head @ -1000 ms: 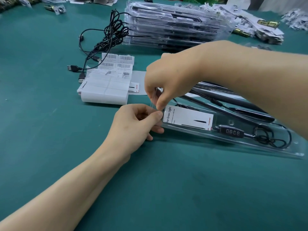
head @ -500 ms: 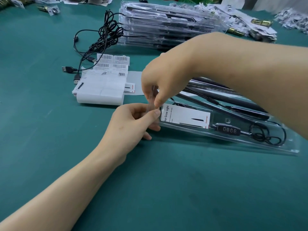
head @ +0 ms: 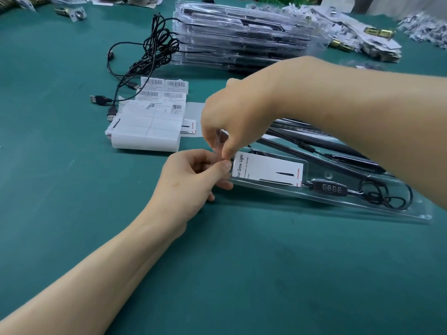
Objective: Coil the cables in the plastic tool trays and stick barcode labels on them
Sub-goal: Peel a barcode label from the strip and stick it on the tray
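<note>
A clear plastic tray [head: 399, 209] lies slanted on the green table, holding a white "Grow Light" card [head: 268, 171], a black controller [head: 331, 188] and a coiled black cable [head: 384, 197]. My left hand [head: 191, 180] pinches the tray's left end between thumb and fingers. My right hand [head: 232, 122] comes from above and pinches a small clear strip [head: 219, 146] standing up at that same end. Barcode label sheets [head: 154, 114] lie to the left behind my hands.
A stack of filled clear trays [head: 242, 37] stands at the back, with loose black USB cables [head: 150, 52] tangled beside it. More black light bars [head: 338, 151] lie under my right forearm. Paper packs and brass parts [head: 362, 37] sit at the far right.
Both hands stay at the tray's left end. My right fingers have shifted slightly on the clear strip; the tray has barely moved.
</note>
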The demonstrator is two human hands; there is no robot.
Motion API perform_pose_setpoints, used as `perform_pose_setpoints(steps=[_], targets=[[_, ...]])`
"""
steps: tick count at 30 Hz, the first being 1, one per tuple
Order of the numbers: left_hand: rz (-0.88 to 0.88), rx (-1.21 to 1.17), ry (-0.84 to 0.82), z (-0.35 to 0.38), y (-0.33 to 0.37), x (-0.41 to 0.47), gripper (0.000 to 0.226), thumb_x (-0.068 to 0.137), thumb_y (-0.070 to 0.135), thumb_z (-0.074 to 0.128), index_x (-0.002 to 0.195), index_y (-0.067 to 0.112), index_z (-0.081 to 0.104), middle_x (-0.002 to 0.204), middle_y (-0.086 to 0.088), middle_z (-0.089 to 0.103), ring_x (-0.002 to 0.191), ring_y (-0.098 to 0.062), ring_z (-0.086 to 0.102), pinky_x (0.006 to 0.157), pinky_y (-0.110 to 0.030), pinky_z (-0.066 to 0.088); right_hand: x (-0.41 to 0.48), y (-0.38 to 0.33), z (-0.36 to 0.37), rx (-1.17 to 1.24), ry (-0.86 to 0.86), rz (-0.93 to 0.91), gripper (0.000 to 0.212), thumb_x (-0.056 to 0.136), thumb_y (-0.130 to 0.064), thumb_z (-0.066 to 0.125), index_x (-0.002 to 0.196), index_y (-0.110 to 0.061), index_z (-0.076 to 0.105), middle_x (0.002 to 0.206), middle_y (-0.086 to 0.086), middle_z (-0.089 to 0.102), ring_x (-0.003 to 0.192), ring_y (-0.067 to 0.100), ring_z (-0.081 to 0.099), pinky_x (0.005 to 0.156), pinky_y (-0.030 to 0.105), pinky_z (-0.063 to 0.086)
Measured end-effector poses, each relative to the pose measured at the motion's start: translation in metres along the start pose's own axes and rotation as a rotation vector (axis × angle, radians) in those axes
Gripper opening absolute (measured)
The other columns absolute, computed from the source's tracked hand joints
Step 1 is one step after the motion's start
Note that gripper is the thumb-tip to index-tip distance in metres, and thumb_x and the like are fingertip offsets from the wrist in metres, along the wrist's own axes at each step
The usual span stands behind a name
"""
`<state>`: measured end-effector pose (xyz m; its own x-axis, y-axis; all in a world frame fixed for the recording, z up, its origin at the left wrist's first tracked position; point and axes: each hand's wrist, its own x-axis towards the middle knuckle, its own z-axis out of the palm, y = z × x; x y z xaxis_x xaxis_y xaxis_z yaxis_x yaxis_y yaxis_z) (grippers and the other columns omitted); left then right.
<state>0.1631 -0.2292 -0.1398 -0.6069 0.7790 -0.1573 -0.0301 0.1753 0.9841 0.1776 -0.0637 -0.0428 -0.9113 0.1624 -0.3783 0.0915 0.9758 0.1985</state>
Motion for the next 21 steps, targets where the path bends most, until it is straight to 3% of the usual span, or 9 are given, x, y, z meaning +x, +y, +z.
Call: perform_pose_setpoints(steps=[3,5,7,8,10,13,15,18,21], targets=[[-0.009,-0.035,-0.012,-0.001,0.003,0.0,0.01,0.095,0.02,0.069,0.09,0.012,0.073,0.074,0.003,0.073,0.075,-0.015,0.077,0.048,-0.018,0.047,-0.007,0.005,-0.003,0.066,0.027,0.023,0.036,0.074,-0.053,0.08,0.065,-0.05,0.046,0.066,-0.023,0.04,0.055,-0.002,0.035,0.053,0.017,0.023],[-0.02,-0.056,-0.018,-0.001,0.004,0.0,0.011,0.096,0.023,0.069,0.093,0.014,0.074,0.076,0.003,0.075,0.075,-0.014,0.076,0.049,-0.02,0.049,-0.008,0.014,-0.008,0.121,0.078,0.022,0.025,0.077,-0.048,0.081,0.09,-0.052,0.06,0.072,-0.024,0.042,0.061,-0.001,0.044,0.056,0.018,0.03],[-0.036,-0.046,-0.016,-0.001,0.004,0.0,0.014,0.096,0.026,0.069,0.093,0.015,0.075,0.076,0.003,0.075,0.073,-0.014,0.075,0.05,-0.02,0.05,-0.015,0.02,-0.016,0.166,0.057,-0.028,0.046,0.084,-0.045,0.078,0.126,-0.042,0.06,0.093,-0.023,0.051,0.092,0.009,0.059,0.076,0.027,0.044],[-0.05,-0.036,-0.008,-0.002,0.004,0.0,0.015,0.095,0.028,0.069,0.091,0.015,0.076,0.074,0.003,0.075,0.071,-0.014,0.074,0.05,-0.021,0.05,-0.019,0.023,-0.02,0.165,0.044,-0.053,0.053,0.087,-0.046,0.075,0.135,-0.04,0.054,0.111,-0.018,0.055,0.111,0.015,0.057,0.092,0.035,0.046],[-0.072,0.01,0.014,-0.004,0.005,0.002,0.017,0.094,0.031,0.068,0.087,0.018,0.076,0.071,0.003,0.074,0.063,-0.012,0.072,0.046,-0.02,0.048,-0.029,0.025,-0.021,0.167,0.034,-0.059,0.065,0.087,-0.054,0.071,0.145,-0.039,0.044,0.14,-0.009,0.047,0.13,0.019,0.048,0.111,0.045,0.039],[-0.033,0.267,0.011,-0.011,0.008,0.003,0.027,0.095,0.042,0.063,0.081,0.023,0.075,0.065,0.005,0.072,0.046,-0.008,0.062,0.043,-0.016,0.041,-0.049,0.02,-0.003,0.262,0.07,-0.037,0.082,0.078,-0.065,0.074,0.145,-0.032,0.041,0.145,-0.006,0.042,0.133,0.017,0.044,0.115,0.043,0.036],[0.053,0.437,0.04,-0.017,0.009,0.004,0.035,0.095,0.046,0.06,0.074,0.021,0.073,0.058,0.004,0.068,0.045,-0.005,0.061,0.043,-0.012,0.039,-0.069,0.01,0.021,0.343,0.176,-0.013,0.085,0.07,-0.07,0.077,0.137,-0.027,0.046,0.136,-0.005,0.045,0.124,0.016,0.047,0.108,0.043,0.041],[0.129,0.537,0.072,-0.024,0.01,0.007,0.031,0.094,0.043,0.063,0.073,0.023,0.073,0.055,0.005,0.067,0.048,-0.004,0.065,0.049,-0.012,0.043,-0.095,-0.015,0.072,0.363,0.448,0.039,0.07,0.069,-0.07,0.077,0.113,-0.021,0.055,0.118,-0.003,0.051,0.106,0.021,0.051,0.089,0.046,0.048],[0.126,0.559,0.079,-0.026,0.009,0.008,0.022,0.091,0.037,0.067,0.073,0.026,0.074,0.054,0.01,0.068,0.051,-0.001,0.066,0.047,-0.009,0.039,-0.102,-0.04,0.12,0.362,0.681,0.127,0.042,0.08,-0.048,0.081,0.097,-0.016,0.06,0.107,0.0,0.056,0.099,0.024,0.054,0.083,0.046,0.049]])
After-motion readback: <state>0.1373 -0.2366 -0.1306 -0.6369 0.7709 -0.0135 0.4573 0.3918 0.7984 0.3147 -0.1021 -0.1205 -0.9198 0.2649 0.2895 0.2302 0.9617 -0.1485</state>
